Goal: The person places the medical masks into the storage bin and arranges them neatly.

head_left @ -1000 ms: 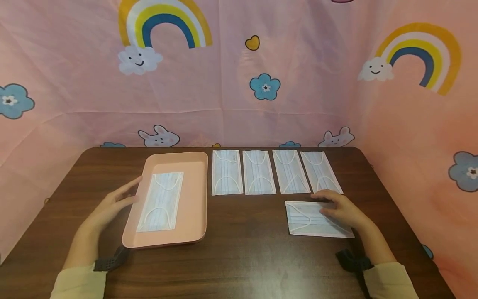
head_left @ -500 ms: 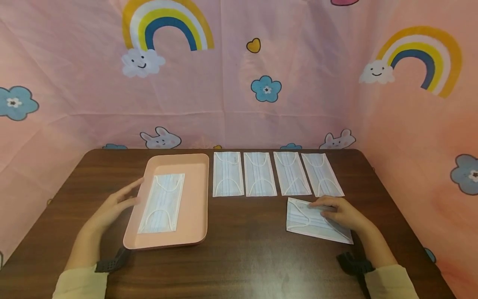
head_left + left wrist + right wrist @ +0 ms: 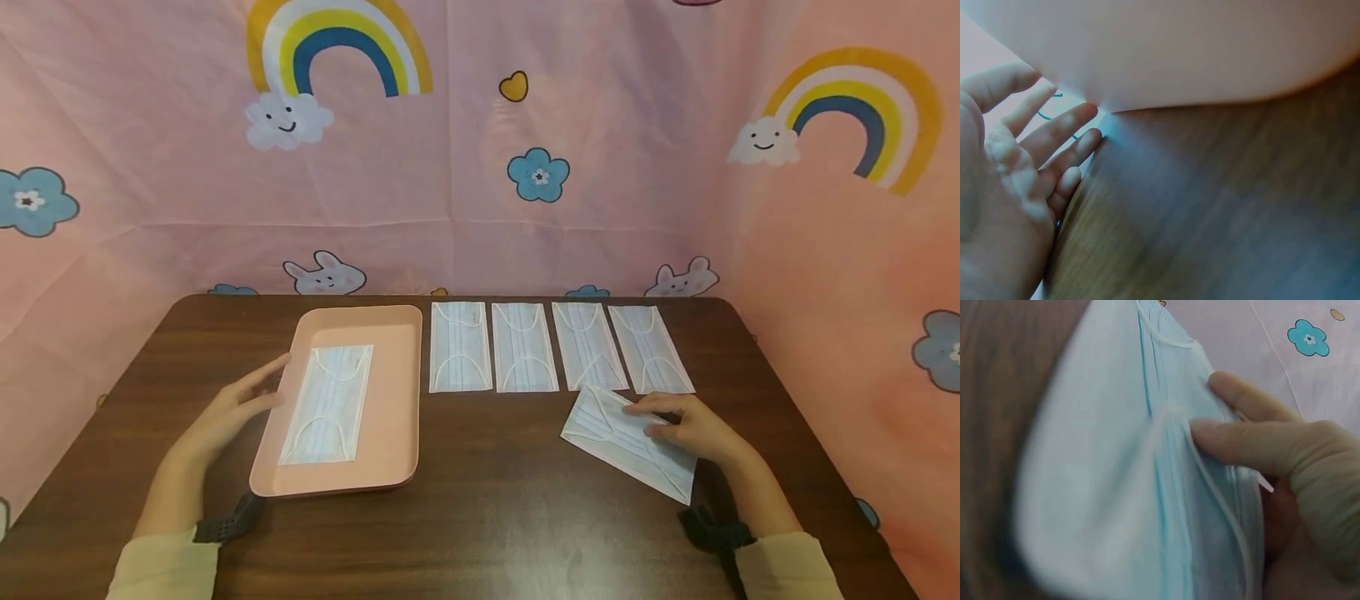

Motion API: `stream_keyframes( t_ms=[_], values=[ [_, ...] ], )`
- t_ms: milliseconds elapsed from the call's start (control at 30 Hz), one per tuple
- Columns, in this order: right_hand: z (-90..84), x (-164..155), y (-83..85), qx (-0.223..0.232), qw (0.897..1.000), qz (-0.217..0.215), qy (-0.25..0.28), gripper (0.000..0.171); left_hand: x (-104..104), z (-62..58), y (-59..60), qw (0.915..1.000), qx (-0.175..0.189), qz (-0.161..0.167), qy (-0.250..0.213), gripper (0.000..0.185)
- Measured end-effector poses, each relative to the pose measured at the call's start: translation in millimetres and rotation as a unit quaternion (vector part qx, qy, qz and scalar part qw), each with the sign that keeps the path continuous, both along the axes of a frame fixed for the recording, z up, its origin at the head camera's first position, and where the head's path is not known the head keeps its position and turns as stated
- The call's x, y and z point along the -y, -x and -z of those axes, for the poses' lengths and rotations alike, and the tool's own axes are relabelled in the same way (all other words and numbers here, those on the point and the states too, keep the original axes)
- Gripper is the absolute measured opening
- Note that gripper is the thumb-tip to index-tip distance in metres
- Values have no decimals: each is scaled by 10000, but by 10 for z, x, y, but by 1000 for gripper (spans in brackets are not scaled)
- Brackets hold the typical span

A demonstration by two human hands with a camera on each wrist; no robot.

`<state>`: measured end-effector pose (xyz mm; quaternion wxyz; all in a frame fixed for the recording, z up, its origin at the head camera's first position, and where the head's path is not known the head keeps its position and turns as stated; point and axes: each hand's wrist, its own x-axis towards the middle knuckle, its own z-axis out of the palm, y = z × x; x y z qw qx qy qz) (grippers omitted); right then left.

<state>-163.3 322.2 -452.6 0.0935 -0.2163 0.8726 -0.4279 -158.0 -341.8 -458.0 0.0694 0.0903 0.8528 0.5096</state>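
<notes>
Slantwise on the dark wooden table (image 3: 487, 517) lies a pale blue pleated face mask (image 3: 626, 442), pinched by the right hand (image 3: 693, 429) just below four matching masks in a row (image 3: 558, 346). Fingers relaxed and straight, the left hand (image 3: 228, 408) touches the pink rectangular tray (image 3: 390, 392).

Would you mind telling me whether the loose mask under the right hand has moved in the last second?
Yes. The mask has turned clockwise, its left end swinging up toward the row of masks, under the right hand.
</notes>
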Motion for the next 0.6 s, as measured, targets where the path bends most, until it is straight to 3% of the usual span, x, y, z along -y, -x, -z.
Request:
stream_keyframes(
  t_ms=[467,600],
  values=[
    [-119,48,-43,170,9983,-9,564,43,5,-1,14,10000,-18,31,-53,60],
    [-156,71,-60,1,9976,-113,690,43,-1,1,4,9999,-55,28,-101,59]
  ],
)
